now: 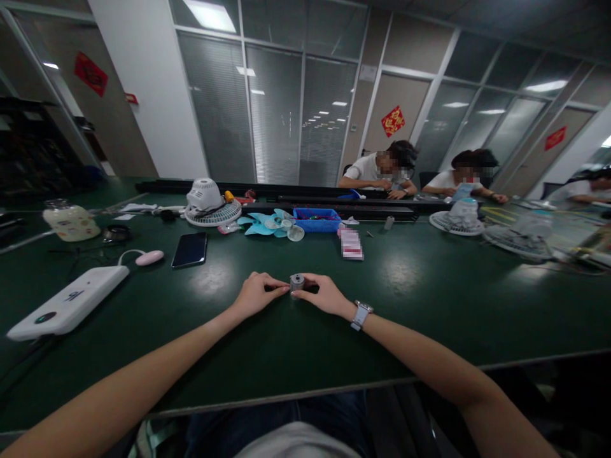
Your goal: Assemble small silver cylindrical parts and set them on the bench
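A small silver cylindrical motor stands upright on the green table, with a short shaft at the middle of its top face. My right hand grips it between thumb and fingers from the right. Against its left side, the thumb and forefinger of my left hand are pinched together. Whether a small part sits between those left fingertips is too small to tell. A grey-strapped watch is on my right wrist.
Beyond my hands lie a blue bin, light-blue fan blades, a pink-and-white box and another metal cylinder. Leftward are a phone, a white power strip and a fan base. Two people sit opposite.
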`<state>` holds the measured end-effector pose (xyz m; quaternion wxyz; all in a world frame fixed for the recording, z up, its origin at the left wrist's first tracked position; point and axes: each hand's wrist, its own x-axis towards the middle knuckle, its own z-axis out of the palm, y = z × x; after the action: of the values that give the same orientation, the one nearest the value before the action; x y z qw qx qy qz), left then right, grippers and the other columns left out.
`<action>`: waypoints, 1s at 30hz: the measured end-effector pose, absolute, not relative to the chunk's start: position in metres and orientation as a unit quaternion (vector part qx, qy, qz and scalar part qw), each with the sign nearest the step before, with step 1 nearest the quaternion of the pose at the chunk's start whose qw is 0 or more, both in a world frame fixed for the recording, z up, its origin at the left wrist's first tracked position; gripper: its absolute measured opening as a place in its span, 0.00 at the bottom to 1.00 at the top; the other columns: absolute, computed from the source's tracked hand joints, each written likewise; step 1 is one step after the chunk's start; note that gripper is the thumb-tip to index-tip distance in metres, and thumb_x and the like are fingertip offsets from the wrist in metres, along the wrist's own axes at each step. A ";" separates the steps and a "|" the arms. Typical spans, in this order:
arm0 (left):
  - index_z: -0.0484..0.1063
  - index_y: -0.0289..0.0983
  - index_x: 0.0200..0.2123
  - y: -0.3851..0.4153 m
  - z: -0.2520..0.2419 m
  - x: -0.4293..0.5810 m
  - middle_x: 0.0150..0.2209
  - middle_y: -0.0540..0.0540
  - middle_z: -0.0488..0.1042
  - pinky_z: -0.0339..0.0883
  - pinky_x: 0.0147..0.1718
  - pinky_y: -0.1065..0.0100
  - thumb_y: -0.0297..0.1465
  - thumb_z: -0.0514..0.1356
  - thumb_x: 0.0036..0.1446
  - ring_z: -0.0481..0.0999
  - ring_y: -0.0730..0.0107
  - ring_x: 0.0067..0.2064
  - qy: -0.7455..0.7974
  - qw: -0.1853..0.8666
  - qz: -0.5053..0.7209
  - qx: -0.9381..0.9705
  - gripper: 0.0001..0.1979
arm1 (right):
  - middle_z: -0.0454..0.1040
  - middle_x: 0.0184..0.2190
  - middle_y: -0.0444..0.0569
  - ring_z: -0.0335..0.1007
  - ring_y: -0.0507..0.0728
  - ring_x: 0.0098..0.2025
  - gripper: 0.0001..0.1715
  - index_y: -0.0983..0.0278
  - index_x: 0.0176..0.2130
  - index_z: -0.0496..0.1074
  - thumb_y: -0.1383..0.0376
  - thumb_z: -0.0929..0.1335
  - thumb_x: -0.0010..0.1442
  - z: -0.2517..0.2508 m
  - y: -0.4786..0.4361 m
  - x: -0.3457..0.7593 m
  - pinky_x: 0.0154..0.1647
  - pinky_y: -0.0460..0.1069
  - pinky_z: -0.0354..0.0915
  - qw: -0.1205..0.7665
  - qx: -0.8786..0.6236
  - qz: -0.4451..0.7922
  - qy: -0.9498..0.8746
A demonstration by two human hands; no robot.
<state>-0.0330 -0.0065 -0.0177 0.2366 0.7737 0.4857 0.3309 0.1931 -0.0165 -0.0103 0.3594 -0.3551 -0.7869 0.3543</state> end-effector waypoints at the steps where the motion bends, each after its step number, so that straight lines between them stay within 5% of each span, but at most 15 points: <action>1: 0.83 0.49 0.35 -0.007 -0.017 -0.032 0.31 0.47 0.80 0.63 0.41 0.60 0.44 0.65 0.49 0.74 0.57 0.38 0.489 0.247 0.334 0.767 0.12 | 0.77 0.48 0.49 0.74 0.58 0.48 0.27 0.61 0.53 0.72 0.56 0.72 0.55 -0.011 -0.016 0.194 0.52 0.56 0.68 0.369 -0.359 0.348 -0.784; 9: 0.81 0.49 0.42 -0.005 -0.021 -0.035 0.33 0.46 0.79 0.62 0.41 0.62 0.46 0.61 0.54 0.72 0.58 0.38 0.490 0.212 0.289 0.795 0.16 | 0.78 0.45 0.52 0.75 0.58 0.42 0.25 0.63 0.52 0.72 0.56 0.70 0.56 -0.006 0.039 0.269 0.46 0.53 0.69 0.480 -0.528 0.142 -0.686; 14: 0.81 0.49 0.43 -0.005 -0.022 -0.034 0.32 0.45 0.78 0.61 0.38 0.64 0.48 0.59 0.55 0.71 0.59 0.37 0.503 0.180 0.278 0.799 0.18 | 0.79 0.43 0.52 0.76 0.58 0.41 0.24 0.63 0.51 0.71 0.56 0.69 0.57 -0.006 0.070 0.355 0.42 0.51 0.68 0.447 -0.696 0.007 -0.562; 23: 0.79 0.41 0.44 0.000 -0.024 -0.034 0.31 0.47 0.79 0.62 0.30 0.67 0.47 0.55 0.58 0.75 0.62 0.32 0.535 0.230 0.369 0.724 0.21 | 0.78 0.40 0.56 0.75 0.61 0.41 0.22 0.66 0.46 0.72 0.56 0.69 0.55 -0.023 0.076 0.391 0.41 0.52 0.66 0.408 -0.756 -0.008 -0.512; 30: 0.78 0.40 0.43 -0.002 -0.023 -0.033 0.34 0.47 0.79 0.64 0.33 0.66 0.44 0.55 0.59 0.76 0.61 0.35 0.532 0.243 0.386 0.713 0.18 | 0.63 0.60 0.63 0.57 0.66 0.62 0.35 0.68 0.59 0.59 0.59 0.69 0.56 -0.009 0.057 0.342 0.61 0.61 0.51 0.439 -0.691 -0.142 -0.556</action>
<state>-0.0330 -0.0022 -0.0232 0.2426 0.7135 0.5319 0.3862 0.3415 0.0566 -0.0090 0.4388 -0.6912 -0.5563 -0.1420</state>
